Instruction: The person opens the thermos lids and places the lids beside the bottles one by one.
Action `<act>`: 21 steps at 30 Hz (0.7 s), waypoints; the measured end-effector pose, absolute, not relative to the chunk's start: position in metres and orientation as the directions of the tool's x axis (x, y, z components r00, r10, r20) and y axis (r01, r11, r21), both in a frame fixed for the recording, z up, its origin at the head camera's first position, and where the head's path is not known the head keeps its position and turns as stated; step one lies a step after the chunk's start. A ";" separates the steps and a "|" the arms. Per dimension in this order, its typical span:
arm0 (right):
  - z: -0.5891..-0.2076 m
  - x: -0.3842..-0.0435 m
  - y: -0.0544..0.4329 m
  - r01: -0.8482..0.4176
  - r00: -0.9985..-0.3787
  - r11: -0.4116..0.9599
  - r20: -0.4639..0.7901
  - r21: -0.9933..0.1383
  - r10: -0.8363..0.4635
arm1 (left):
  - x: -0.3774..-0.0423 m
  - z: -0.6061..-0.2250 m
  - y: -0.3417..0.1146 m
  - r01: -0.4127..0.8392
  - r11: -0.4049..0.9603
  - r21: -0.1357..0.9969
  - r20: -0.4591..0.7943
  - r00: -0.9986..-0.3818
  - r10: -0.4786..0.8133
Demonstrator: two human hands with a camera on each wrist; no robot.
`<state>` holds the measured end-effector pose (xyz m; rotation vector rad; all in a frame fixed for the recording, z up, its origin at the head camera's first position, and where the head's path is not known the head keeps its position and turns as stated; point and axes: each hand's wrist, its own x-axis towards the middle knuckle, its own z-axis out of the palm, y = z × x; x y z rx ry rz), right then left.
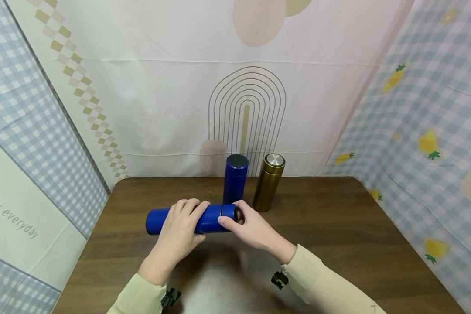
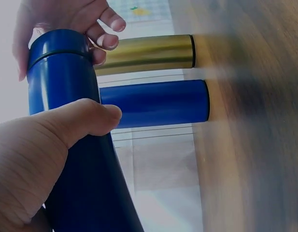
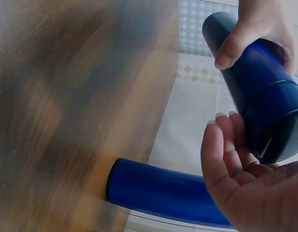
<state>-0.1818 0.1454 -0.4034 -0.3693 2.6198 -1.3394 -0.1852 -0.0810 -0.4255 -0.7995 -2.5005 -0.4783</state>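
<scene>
A glossy blue thermos flask [image 1: 213,219] is held on its side above the table, its dark-topped cap [image 3: 279,130] pointing right. My left hand [image 1: 179,226] grips the body from above, with the thumb along the near side. At the cap end, my right hand [image 1: 255,224] holds the cap between its thumb and curled fingers, which show beneath it in the right wrist view. Just behind the held flask stands a second blue thermos flask [image 1: 235,181], upright. A gold thermos flask [image 1: 268,183] with a silver-topped lid stands upright to its right.
Everything is over a brown wooden table [image 1: 329,235]. A white patterned cloth [image 1: 157,109] hangs behind its back edge. Checked cloths hang at the left and the right [image 1: 416,109].
</scene>
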 end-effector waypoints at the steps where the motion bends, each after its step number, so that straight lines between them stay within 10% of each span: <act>1: -0.404 -0.182 0.146 -0.137 -0.952 0.555 -0.046 -0.821 -0.303 | -0.185 -0.425 -0.081 0.614 0.769 0.176 0.527 -0.719 0.453; 21: -0.411 -0.183 0.154 -0.199 -0.919 0.447 0.008 -0.872 -0.394 | -0.186 -0.427 -0.081 0.623 0.753 0.210 0.512 -0.727 0.458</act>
